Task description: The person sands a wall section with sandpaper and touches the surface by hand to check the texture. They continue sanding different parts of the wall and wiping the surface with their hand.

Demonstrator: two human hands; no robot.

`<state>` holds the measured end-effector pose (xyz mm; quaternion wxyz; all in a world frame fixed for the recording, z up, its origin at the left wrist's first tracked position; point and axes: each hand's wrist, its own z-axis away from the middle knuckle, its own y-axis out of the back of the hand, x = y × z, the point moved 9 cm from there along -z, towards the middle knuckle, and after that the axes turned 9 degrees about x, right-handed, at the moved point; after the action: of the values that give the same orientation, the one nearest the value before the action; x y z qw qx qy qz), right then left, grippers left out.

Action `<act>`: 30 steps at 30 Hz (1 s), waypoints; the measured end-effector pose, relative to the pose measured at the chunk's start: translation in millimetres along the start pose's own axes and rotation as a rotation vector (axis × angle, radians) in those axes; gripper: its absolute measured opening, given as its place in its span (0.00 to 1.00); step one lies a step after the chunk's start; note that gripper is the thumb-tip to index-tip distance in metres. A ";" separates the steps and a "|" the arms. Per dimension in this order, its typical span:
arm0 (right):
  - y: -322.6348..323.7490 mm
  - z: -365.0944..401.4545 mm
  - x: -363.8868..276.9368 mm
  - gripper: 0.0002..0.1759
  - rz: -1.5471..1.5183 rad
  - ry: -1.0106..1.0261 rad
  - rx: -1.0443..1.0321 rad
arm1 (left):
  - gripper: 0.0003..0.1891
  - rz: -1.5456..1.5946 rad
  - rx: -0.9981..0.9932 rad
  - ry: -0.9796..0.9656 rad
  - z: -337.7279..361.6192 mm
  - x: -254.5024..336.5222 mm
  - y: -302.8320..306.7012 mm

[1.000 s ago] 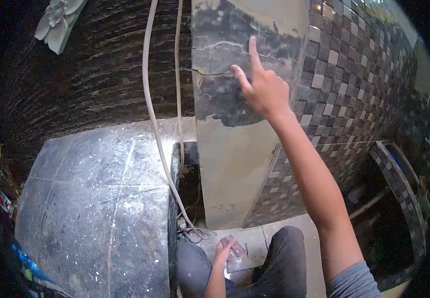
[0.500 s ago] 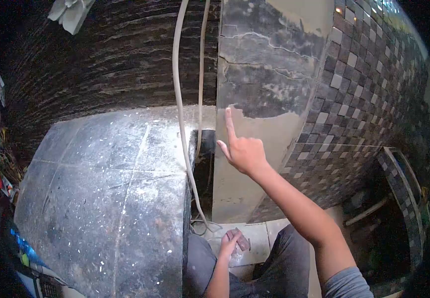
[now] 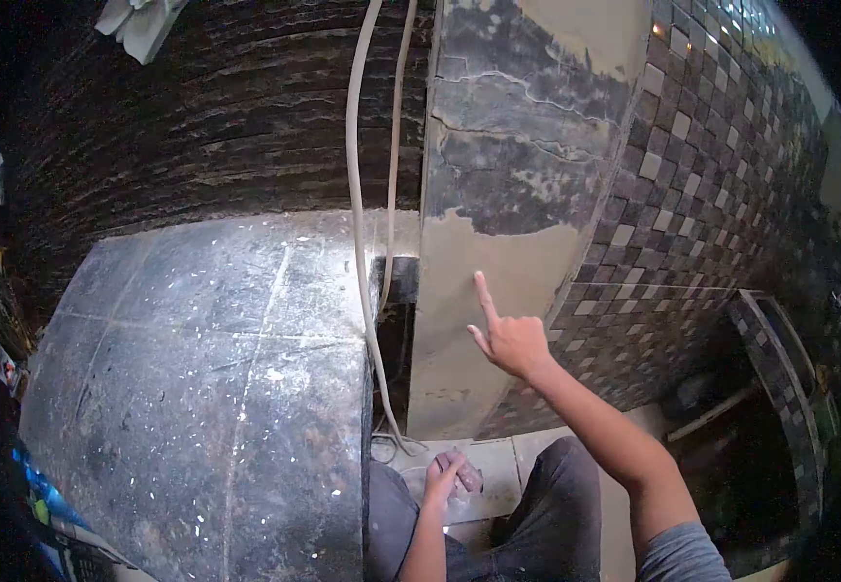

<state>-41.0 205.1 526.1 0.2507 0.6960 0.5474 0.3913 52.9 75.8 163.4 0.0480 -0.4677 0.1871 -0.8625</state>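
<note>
**Bare plaster column between a stone wall and a mosaic wall**

A half-finished tiled room is seen from above. At the far left rises a dark stone wall of thin rough courses, with a white flower-shaped ornament at its top edge. The right side is filled by a mosaic wall of small grey, brown and pale squares, and a mosaic-edged rim curves along the lower right. Between the two walls stands a plaster column. Its upper part is dark, patchy and crossed by cracks, and its lower part is smooth, pale plaster. Left of the column lies a dark tiled table, dusty and speckled with white. Two pale cables hang down between the table and the column and end in a loop near the floor.

The right hand is raised in front of the column's pale lower part, just below the edge of the dark patch. Its index finger points straight up, the thumb sticks out to the left, and the other fingers are curled in; it holds nothing. The fingertip seems to rest on the plaster, but I cannot tell for sure that it touches.

The left hand is low and near, between the person's knees, just above the pale floor at the column's foot. Its fingers are closed around a small brownish piece; what that is I cannot tell.
</note>
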 end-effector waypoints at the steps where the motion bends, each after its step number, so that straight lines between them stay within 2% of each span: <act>1: 1.5 3.6 14.6 0.50 0.016 -0.034 0.012 | 0.15 -0.001 -0.002 0.000 -1.2 -0.8 -0.2; 7: 30.1 -4.5 93.8 0.51 0.166 -0.184 0.074 | 0.15 -0.033 -0.007 -0.046 0.9 0.0 -6.8; 13: 90.9 -44.6 126.1 0.51 0.110 -0.307 0.301 | 0.14 -0.015 -0.025 -0.086 -3.7 -2.4 -7.6; 17: 71.1 -39.4 123.3 0.52 0.047 -0.395 0.193 | 0.14 -0.068 -0.019 -0.099 -0.9 5.3 -5.6; 21: 42.2 -9.6 109.6 0.52 0.009 -0.356 0.214 | 0.16 -0.040 0.000 -0.074 -10.2 -7.7 -1.8; 24: 18.6 11.9 100.5 0.53 0.037 -0.352 0.089 | 0.17 -0.012 -0.003 -0.065 -16.8 -20.7 0.9; 30: -0.1 35.7 90.8 0.53 0.013 -0.314 0.008 | 0.19 -0.050 -0.050 -0.059 -20.6 -28.9 -0.4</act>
<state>-3.2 295.0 530.3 0.3279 0.7531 0.4984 0.2773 52.0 89.3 130.6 0.0204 -0.4987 0.1955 -0.8442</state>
